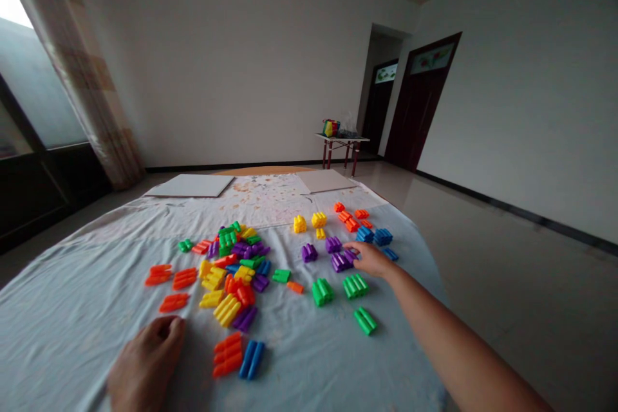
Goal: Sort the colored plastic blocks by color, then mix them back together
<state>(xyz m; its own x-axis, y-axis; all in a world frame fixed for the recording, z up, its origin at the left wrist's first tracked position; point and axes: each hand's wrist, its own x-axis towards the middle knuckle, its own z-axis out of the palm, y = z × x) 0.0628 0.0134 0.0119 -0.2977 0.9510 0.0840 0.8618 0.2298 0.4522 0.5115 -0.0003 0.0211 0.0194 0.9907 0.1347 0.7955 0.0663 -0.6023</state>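
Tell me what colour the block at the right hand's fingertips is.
Purple, best seen in the head view: the ribbed plastic block at the right hand.

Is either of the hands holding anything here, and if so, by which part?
The left hand shows nothing in it. The right hand has its fingertips at the end of a purple plastic block; whether it grips the block cannot be told.

Head-worn view, facing forward and down

Dim daylight from left window (pixel 33 84) — corner glare, edges bowed by lens distortion, soft shadows.
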